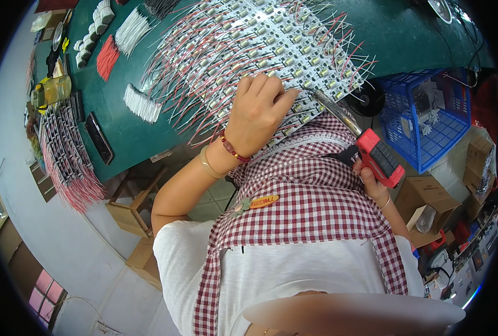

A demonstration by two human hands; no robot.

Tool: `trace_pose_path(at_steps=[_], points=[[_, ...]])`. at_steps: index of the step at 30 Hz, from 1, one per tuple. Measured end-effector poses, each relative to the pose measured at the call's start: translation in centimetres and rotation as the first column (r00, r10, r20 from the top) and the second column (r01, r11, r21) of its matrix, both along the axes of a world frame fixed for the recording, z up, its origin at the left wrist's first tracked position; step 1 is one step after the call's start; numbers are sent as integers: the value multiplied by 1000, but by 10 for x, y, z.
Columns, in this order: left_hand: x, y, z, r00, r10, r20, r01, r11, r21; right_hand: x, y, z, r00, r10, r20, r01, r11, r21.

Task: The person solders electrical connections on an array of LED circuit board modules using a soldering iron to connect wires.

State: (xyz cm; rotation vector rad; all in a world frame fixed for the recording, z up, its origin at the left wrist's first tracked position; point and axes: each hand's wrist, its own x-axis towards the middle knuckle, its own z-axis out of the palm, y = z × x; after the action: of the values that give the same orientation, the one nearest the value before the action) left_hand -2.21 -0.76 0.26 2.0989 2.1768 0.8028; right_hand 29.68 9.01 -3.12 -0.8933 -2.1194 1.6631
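Nearest: your white shirt (187, 246) and, over it, a maroon-and-white checked apron (316, 213).

Left hand (260, 109): bracelets at the wrist, fingers bent over the panel of circuit boards (316, 67); its fingertips are partly hidden, so whether it pinches a wire cannot be told.

Right hand (375, 187): wrapped around the handle of a red-and-black tool (379, 157), whose metal barrel slants far and left, its tip at the panel just right of your left hand.

Panel: at the near edge of the green tabletop (128, 140), in front of you, bristling with red, white and dark wires (170, 73).

Tabletop, left of the panel: one red wire bundle (108, 57); one white bundle (132, 31), farther off; one white bundle (142, 103), nearer; one dark phone (99, 139), near the left edge.

Far left: a heap of wired boards (69, 151), red leads trailing near; a bottle of yellow liquid (54, 89) just beyond.

Right: a blue crate (422, 123) holding white pieces; nearer, an open cardboard box (428, 204).
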Motion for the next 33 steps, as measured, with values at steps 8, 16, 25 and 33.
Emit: trace_pose_path(at_steps=[8, 16, 25, 33], points=[[1, 1, -3, 1000, -16, 19, 15, 999, 30, -6, 1, 2, 1000, 22, -23, -21, 999, 27], [1, 1, -3, 1000, -9, 4, 9, 999, 37, 1, -2, 1, 1000, -9, 0, 9, 1000, 16], [2, 2, -3, 1000, -6, -7, 6, 999, 38, -15, 3, 13, 999, 45, 11, -46, 996, 81], [2, 2, -3, 1000, -8, -11, 8, 999, 41, -4, -1, 7, 1000, -5, 7, 5, 998, 69]])
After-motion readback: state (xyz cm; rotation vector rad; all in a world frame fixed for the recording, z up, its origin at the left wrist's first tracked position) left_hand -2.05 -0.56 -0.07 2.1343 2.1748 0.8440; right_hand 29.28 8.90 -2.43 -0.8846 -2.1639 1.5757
